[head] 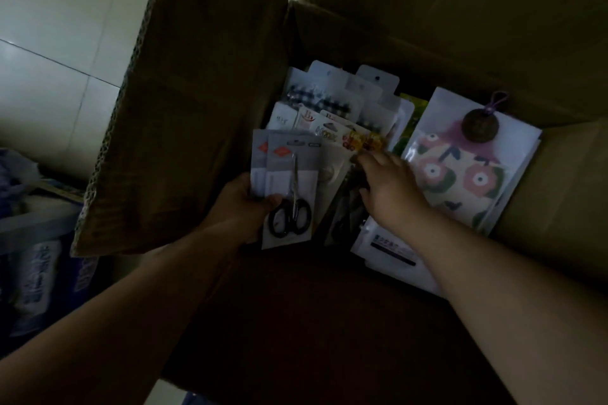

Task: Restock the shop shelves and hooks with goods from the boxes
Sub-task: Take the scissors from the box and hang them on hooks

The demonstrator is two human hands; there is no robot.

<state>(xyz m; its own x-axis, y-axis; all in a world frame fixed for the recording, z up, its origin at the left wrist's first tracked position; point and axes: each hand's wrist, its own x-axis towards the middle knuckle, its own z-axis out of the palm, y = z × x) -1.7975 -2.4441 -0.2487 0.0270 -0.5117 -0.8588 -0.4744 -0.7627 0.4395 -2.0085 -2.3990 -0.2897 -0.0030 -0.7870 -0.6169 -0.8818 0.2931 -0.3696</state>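
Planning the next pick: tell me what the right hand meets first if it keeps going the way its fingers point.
The right hand points up-left into the cardboard box. Its fingers seem already at the yellow-and-red carded packet; contact is unclear in this dim view.

Two scissors cards (289, 187), one cardboard box (362, 26), two hands.

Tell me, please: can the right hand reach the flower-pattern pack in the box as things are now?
Probably yes. The right hand is already inside the open box, right beside the flower pack, which lies on top with nothing covering it. The left hand holds the scissors cards off to the other side.
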